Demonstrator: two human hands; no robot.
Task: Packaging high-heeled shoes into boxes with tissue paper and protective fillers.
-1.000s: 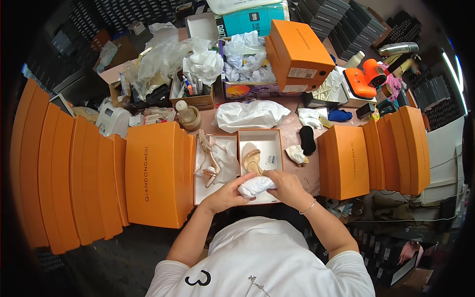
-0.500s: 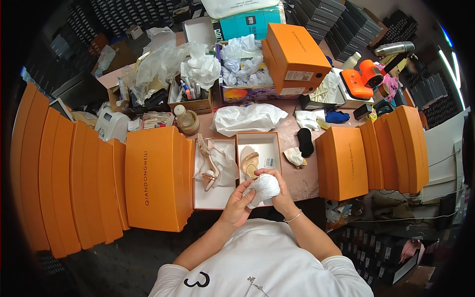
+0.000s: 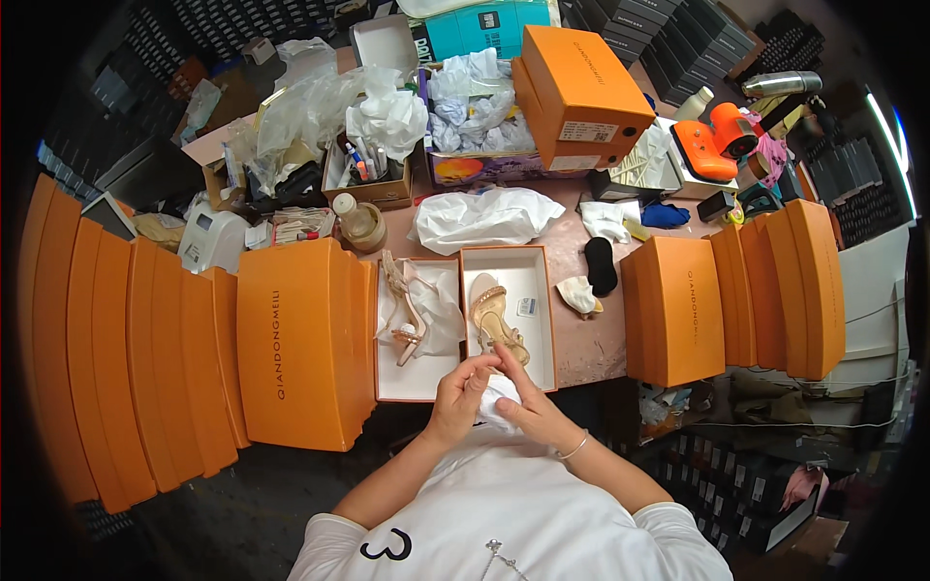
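My left hand [image 3: 459, 399] and my right hand [image 3: 539, 420] come together in front of my chest. Between them they press a wad of white tissue paper [image 3: 497, 399], partly hidden by the fingers. Just beyond, two shallow white-lined box halves [image 3: 539, 334] with orange edges lie side by side. A beige heeled sandal [image 3: 487, 302] lies in the right half, its near end close to my fingertips. In the left half, another heeled sandal [image 3: 417, 315] rests on its side upon white tissue [image 3: 445, 320].
Orange shoe boxes [image 3: 305, 349] stand in rows at left, with more boxes [image 3: 675, 310] at right. Behind lie a crumpled white sheet [image 3: 484, 218], a bottle [image 3: 358, 225], a carton of crumpled paper [image 3: 475, 107], a black pad [image 3: 601, 267] and an orange device [image 3: 712, 145].
Both hands have drawn slightly nearer my body and closed over the paper wad, which now looks smaller and more covered. The right sandal's near end shows more.
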